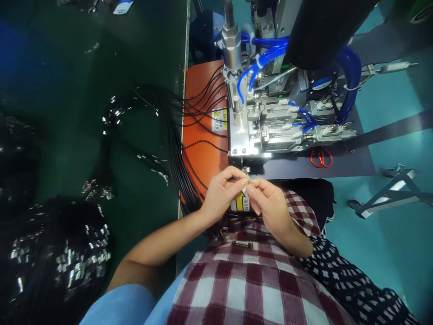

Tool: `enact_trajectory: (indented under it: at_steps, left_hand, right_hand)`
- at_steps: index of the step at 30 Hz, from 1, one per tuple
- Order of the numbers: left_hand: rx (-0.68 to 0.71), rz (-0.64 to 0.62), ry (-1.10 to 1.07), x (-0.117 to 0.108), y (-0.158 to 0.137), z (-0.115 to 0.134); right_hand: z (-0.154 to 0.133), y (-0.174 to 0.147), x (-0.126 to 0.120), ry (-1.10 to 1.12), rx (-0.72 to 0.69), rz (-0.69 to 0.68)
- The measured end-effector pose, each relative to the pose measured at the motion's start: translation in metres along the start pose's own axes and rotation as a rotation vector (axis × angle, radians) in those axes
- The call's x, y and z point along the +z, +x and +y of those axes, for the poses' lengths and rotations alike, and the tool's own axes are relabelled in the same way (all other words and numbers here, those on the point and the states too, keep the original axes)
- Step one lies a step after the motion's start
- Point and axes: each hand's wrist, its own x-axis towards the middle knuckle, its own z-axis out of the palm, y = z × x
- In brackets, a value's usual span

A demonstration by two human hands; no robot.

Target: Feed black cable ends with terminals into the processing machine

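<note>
For good control, steady the left hand (pixel 219 197) against the right hand (pixel 271 208), each grip apparently pinched on a small piece (pixel 249 181) (too tiny to identify) just in front of the pneumatic fixture (pixel 239 133).

red-handled scissors (pixel 322 159) on dark tabletop (pixel 358 164) | wheeled metal frame (pixel 386 194) on teal floor (pixel 399 257) | blue-white item (pixel 122 6)

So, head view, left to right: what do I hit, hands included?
Dark pile with shiny bits → black cable bundle → left hand → right hand → red scissor handles → grey metal frame.
</note>
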Motion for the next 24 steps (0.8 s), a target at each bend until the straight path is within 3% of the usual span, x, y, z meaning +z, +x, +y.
enact_trajectory:
  at_steps: [5,13,24]
  left_hand:
    - [-0.123,-0.041,-0.075,0.001,-0.005,0.003]
    - [-0.151,-0.013,-0.077,0.001,-0.004,0.004]
    - [-0.148,-0.049,-0.052,0.001,-0.002,0.004]
  right_hand:
    - [0.003,-0.005,0.008,-0.062,-0.034,0.041]
    - [0.005,-0.004,-0.007,-0.336,-0.214,0.066]
    - [-0.004,0.001,-0.010,-0.235,-0.202,0.110]
